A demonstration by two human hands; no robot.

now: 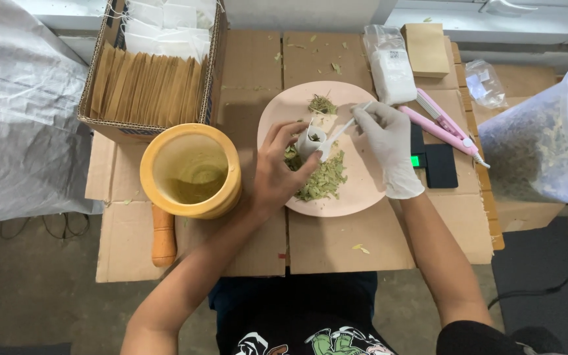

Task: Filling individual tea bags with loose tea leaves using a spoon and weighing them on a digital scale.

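Pink plate [356, 190] of dried green leaves [323, 179] sits on the cardboard counter [336, 243]; left hand [277, 174] grips a small white pouch [311, 141], gloved right hand [386, 141] pinches a white spoon [343, 129]. Brown envelopes [142, 89] fill the box [100, 125] beside a yellow mortar [192, 172].

Makeshift packing station, cardboard-covered table [336, 243] (concrete floor), box of sachets [146, 85]

White glove on right hand [389, 148] – left hand [277, 174] bare – black printed shirt

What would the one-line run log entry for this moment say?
left hand: holds small white pouch over pink plate | right hand, gloved: white spoon at pouch | dried leaves on plate | yellow mortar beside plate
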